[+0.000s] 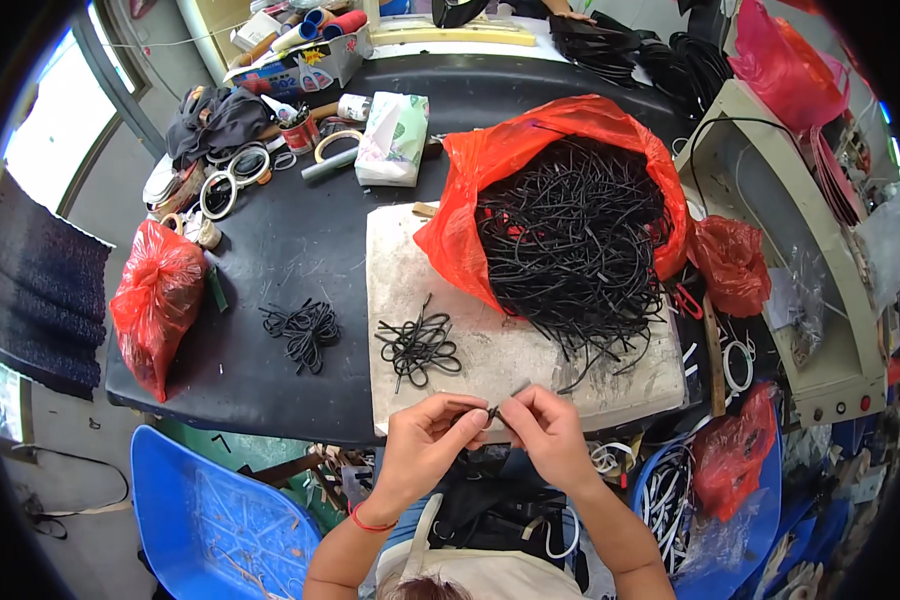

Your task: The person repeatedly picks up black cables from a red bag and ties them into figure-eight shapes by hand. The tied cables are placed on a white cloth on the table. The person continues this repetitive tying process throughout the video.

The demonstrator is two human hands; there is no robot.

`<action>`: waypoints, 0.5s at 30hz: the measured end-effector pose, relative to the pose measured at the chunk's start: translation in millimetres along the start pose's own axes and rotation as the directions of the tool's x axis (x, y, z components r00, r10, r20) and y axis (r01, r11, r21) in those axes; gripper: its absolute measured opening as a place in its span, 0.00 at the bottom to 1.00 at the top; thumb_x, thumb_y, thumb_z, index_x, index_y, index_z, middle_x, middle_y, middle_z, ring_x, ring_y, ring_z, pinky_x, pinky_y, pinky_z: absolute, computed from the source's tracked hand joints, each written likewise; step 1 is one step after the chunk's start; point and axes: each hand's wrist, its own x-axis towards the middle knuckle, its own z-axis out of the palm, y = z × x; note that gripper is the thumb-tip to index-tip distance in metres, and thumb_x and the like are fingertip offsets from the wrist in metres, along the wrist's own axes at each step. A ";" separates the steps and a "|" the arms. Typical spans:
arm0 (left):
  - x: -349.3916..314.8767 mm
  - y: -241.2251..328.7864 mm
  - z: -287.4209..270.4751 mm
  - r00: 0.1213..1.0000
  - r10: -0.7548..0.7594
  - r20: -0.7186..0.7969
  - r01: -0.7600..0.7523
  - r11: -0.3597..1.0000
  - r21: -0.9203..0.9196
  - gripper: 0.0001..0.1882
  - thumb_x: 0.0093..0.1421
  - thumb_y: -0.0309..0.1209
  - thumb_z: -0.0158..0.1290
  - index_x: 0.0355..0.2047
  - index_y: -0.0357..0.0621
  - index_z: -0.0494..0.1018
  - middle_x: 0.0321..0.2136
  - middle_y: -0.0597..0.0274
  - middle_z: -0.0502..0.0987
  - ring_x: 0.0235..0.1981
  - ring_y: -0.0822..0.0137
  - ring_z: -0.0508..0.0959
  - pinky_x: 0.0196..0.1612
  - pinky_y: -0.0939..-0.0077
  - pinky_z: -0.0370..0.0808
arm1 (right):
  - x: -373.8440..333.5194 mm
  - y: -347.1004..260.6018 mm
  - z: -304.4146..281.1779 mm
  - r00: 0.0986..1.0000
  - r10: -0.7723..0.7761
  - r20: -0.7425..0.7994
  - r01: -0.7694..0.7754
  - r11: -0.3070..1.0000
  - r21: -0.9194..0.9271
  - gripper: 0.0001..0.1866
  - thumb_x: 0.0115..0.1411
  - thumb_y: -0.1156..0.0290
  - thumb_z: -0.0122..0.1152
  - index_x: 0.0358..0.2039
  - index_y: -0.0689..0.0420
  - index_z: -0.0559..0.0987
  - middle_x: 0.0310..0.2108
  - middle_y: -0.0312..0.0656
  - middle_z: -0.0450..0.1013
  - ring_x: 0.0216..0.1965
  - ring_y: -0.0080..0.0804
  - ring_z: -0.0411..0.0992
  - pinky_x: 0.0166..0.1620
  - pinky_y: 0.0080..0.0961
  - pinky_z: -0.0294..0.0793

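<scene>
At the near edge of a pale work board (390, 260), my left hand (435, 432) and my right hand (545, 428) pinch a short stretch of black cord (494, 412) between thumbs and fingertips. My fingers hide most of that cord. Just beyond my left hand lies a looped bundle of black cord (418, 350) on the board. Another such bundle (303, 330) rests on the dark tabletop to its left. A red plastic bag (460, 190) lies open on the board, and a big tangle of black cords (575, 230) spills from its mouth toward me.
A tied red bag (157, 300) sits at the table's left end. Tape rolls (218, 195), a tissue pack (393, 140) and a box of rolls (305, 65) stand along the back. Blue bins (205, 500) flank me below; a beige metal machine (810, 250) stands right.
</scene>
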 end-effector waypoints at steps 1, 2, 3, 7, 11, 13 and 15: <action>-1.8 5.1 0.2 0.999 -0.033 -0.021 0.034 0.999 0.035 0.11 0.59 0.26 0.49 0.38 0.30 0.71 0.30 0.55 0.76 0.31 0.71 0.77 0.34 0.82 0.75 | 2.5 2.3 3.7 0.999 -0.032 0.019 0.034 0.996 -0.079 0.05 0.59 0.73 0.53 0.28 0.61 0.71 0.22 0.31 0.66 0.24 0.13 0.62 0.27 0.12 0.62; -3.5 7.9 -0.2 0.997 -0.065 -0.045 0.068 0.995 0.068 0.11 0.59 0.27 0.49 0.38 0.29 0.71 0.30 0.55 0.76 0.31 0.71 0.77 0.34 0.82 0.76 | 1.6 0.7 7.5 0.989 -0.147 -0.029 0.138 0.969 -0.204 0.07 0.59 0.73 0.53 0.25 0.61 0.71 0.20 0.29 0.65 0.23 0.11 0.61 0.25 0.11 0.60; -3.6 5.5 -2.1 0.998 -0.046 -0.040 0.046 0.999 0.014 0.11 0.60 0.28 0.48 0.37 0.29 0.71 0.30 0.55 0.76 0.31 0.71 0.77 0.34 0.81 0.76 | 1.5 2.0 8.3 0.991 -0.136 -0.013 0.132 0.978 -0.164 0.07 0.59 0.73 0.53 0.25 0.61 0.71 0.20 0.29 0.65 0.22 0.11 0.61 0.25 0.11 0.60; -2.2 -3.9 -7.1 1.000 0.016 -0.004 -0.017 0.996 -0.086 0.13 0.62 0.30 0.46 0.37 0.29 0.71 0.31 0.54 0.76 0.32 0.69 0.77 0.35 0.80 0.77 | 2.5 1.8 5.8 0.997 0.035 0.062 -0.040 0.996 0.078 0.09 0.60 0.69 0.52 0.26 0.60 0.71 0.21 0.31 0.67 0.22 0.13 0.63 0.25 0.12 0.62; -6.1 1.4 -6.8 0.999 -0.045 0.000 0.044 0.975 -0.216 0.13 0.62 0.30 0.45 0.39 0.29 0.70 0.32 0.53 0.76 0.33 0.69 0.77 0.37 0.79 0.76 | 1.1 3.9 9.1 0.996 0.020 0.083 -0.025 0.998 0.066 0.11 0.62 0.65 0.49 0.28 0.60 0.73 0.21 0.30 0.68 0.22 0.14 0.64 0.24 0.12 0.63; -7.5 1.5 -7.9 0.998 -0.059 0.014 0.060 0.969 -0.241 0.13 0.62 0.30 0.45 0.39 0.29 0.70 0.32 0.53 0.76 0.34 0.69 0.77 0.37 0.79 0.76 | -1.1 7.3 9.2 0.996 0.042 0.084 -0.054 0.988 0.143 0.12 0.62 0.65 0.49 0.29 0.60 0.73 0.21 0.31 0.68 0.22 0.13 0.64 0.24 0.12 0.62; -7.9 -0.5 -7.6 0.999 -0.030 0.010 0.032 0.979 -0.199 0.13 0.61 0.29 0.46 0.39 0.29 0.71 0.32 0.54 0.76 0.33 0.70 0.77 0.36 0.80 0.76 | -1.7 5.0 8.6 0.993 0.072 0.090 -0.090 0.974 0.209 0.11 0.61 0.66 0.50 0.28 0.61 0.73 0.22 0.31 0.68 0.22 0.14 0.64 0.24 0.12 0.63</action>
